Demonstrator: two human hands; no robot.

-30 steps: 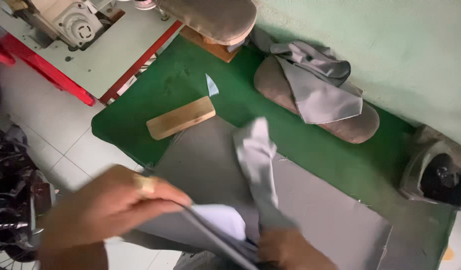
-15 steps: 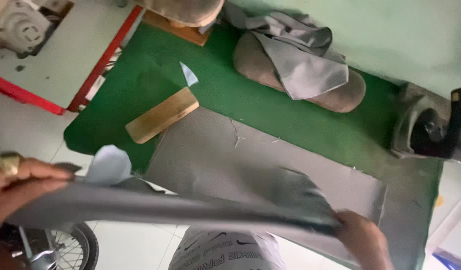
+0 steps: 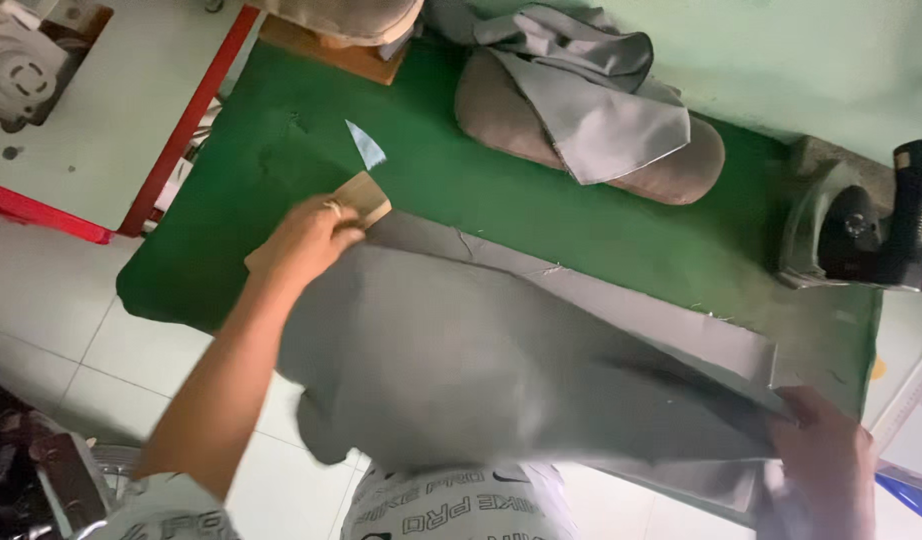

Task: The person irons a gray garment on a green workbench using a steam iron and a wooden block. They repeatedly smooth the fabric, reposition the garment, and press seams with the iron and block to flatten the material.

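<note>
A large grey fabric piece (image 3: 461,370) lies spread over the green padded table (image 3: 501,190), drooping over the near edge. My left hand (image 3: 306,240) grips its upper left corner, right beside a small wooden block (image 3: 366,197). My right hand (image 3: 821,455) holds the fabric's right end at the table's near right corner. A second grey fabric layer (image 3: 661,320) shows underneath along the far edge.
A brown pressing cushion (image 3: 511,125) with folded grey cloth (image 3: 591,100) on it sits at the back. An iron (image 3: 866,235) rests at the right end. A small pale blue chalk piece (image 3: 366,147) lies on the green. A sewing machine table (image 3: 81,110) stands left.
The fabric, held stretched in the air before, now lies spread on the table. My left hand has moved up and right to the wooden block.
</note>
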